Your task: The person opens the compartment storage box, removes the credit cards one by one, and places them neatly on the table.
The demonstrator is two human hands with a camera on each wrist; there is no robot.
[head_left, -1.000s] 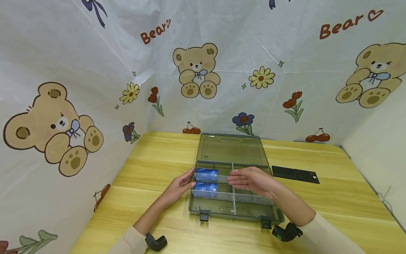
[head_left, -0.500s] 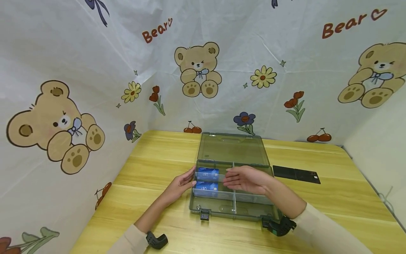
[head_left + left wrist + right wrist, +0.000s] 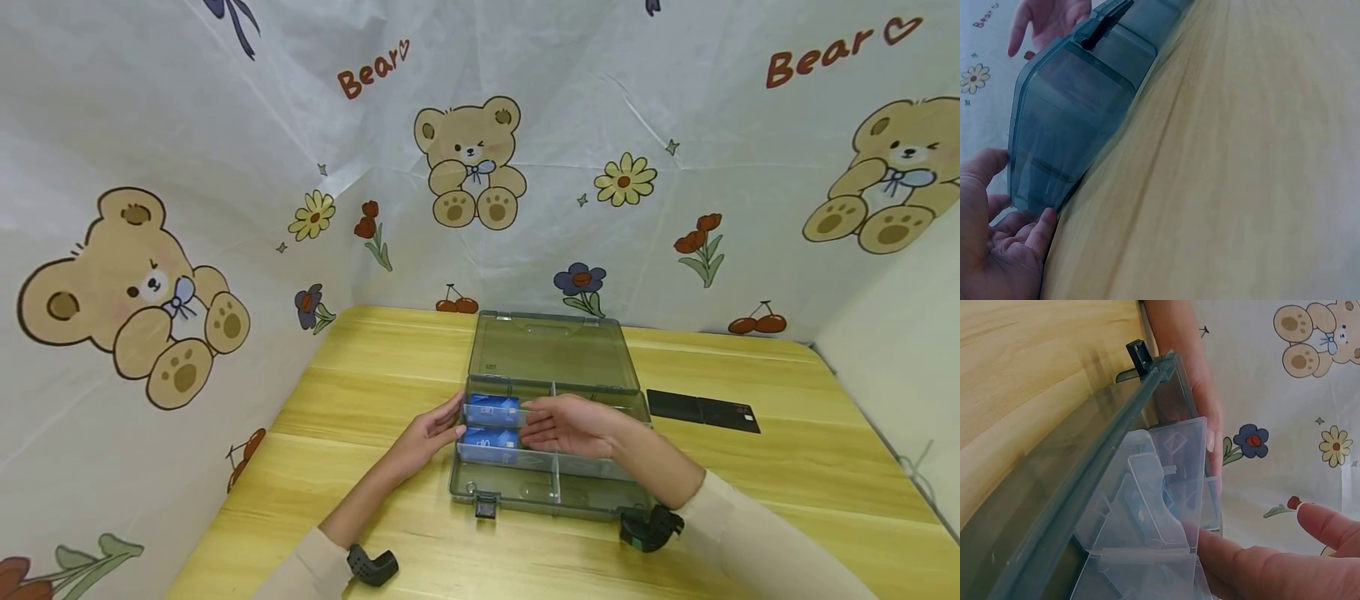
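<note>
A green-tinted translucent plastic divider box [image 3: 517, 507] lies on the table with its lid [image 3: 551, 350] folded back. Two blue cards [image 3: 493, 405] [image 3: 489, 438] rest in its left compartments, one behind the other, between clear dividers [image 3: 600, 467]. My left hand [image 3: 426, 443] rests against the box's left wall; in the left wrist view its thumb and fingertips touch that side. Inside the box, just right of the cards, my right hand [image 3: 573, 427] has its fingers extended. Whether those fingertips touch a card cannot be told. In the right wrist view they reach in behind a clear divider [image 3: 1179, 450].
Two flat black pieces [image 3: 701, 410] lie end to end on the wooden table [image 3: 750, 500], right of the box. Two latches [image 3: 486, 505] hang at the box's front. A bear-printed cloth [image 3: 562, 75] forms the wall behind. Each wrist carries a black device [image 3: 372, 567].
My right hand has moved left across the box, its fingertips coming up close to the blue cards. My left hand stays at the box's left side.
</note>
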